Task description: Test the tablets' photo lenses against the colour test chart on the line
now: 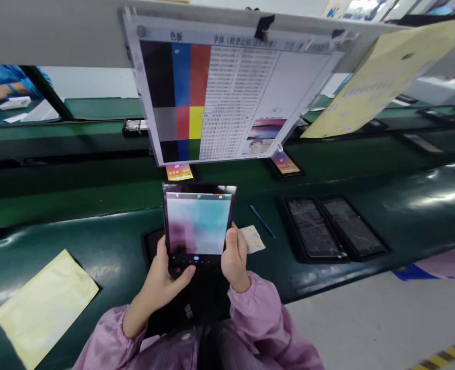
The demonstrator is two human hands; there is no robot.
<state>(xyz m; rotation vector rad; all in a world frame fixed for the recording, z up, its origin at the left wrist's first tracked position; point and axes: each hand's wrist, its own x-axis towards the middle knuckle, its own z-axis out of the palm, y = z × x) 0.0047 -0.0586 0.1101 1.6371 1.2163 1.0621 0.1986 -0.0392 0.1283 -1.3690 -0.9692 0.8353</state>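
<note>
The tablet [198,223] is located at the near centre of the scene, lifted before the body above the tabletop [115,241], with its lit screen showing a blurred pink and blue-green picture. Both grips are closed on it: the left hand [164,280] holds the lower left edge, its thumb at the near border of the screen, and the right hand [235,257] holds the lower right edge. The far edge has no visible support. Caution: if either grip loosens, the tablet could probably tip and fall onto the dark item [148,241] partly hidden below it. The left thumb lies close to the on-screen controls; a small slide could trigger an unwanted touch. Hand shake could blur the displayed picture. The chart board [227,97] hangs just beyond; raising the tablet carelessly could knock its near edge. To the right, a blue pen-like tool [262,221] lies beside a pale patterned sheet [252,239]; a sweep of the right forearm could roll the tool away. Farther right, 2 dark-screened devices, the left unit [312,228] and the right unit [353,226], lie side by side; careless contact could scuff their faces.
</note>
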